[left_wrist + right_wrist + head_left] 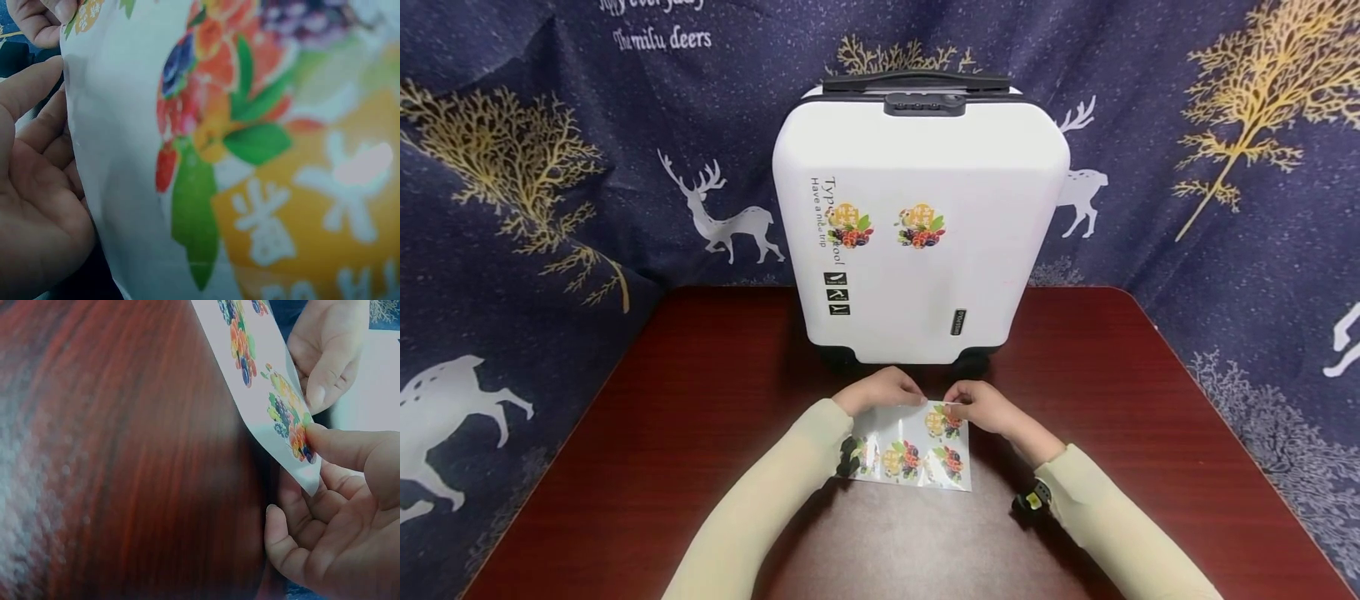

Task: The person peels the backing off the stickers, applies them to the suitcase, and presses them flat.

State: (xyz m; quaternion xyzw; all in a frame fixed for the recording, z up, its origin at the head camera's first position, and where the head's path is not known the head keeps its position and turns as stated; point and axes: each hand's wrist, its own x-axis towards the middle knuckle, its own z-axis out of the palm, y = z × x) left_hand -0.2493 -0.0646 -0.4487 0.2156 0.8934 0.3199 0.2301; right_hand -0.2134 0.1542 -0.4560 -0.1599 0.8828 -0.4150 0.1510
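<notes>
Both hands hold a white sheet of glossy fruit stickers (pixel 891 422) in front of a white suitcase (pixel 925 283). The left hand (pixel 883 390) grips the sheet's far edge near its middle; in the left wrist view its thumb lies at the edge, with the other fingers partly hidden behind. At the far right corner, the right hand (pixel 988 408) pinches the sheet between thumb and fingers, over a fruit sticker (pixel 290 428). The sheet bends at that corner in the right wrist view. Several fruit stickers show on it, beside a blank white patch.
Two matching fruit stickers, a left one (pixel 850 226) and a right one (pixel 921 226), are on the suitcase front. The suitcase stands upright on a dark red table (pixel 715 375). A navy cloth (pixel 625 150) with deer and trees hangs behind.
</notes>
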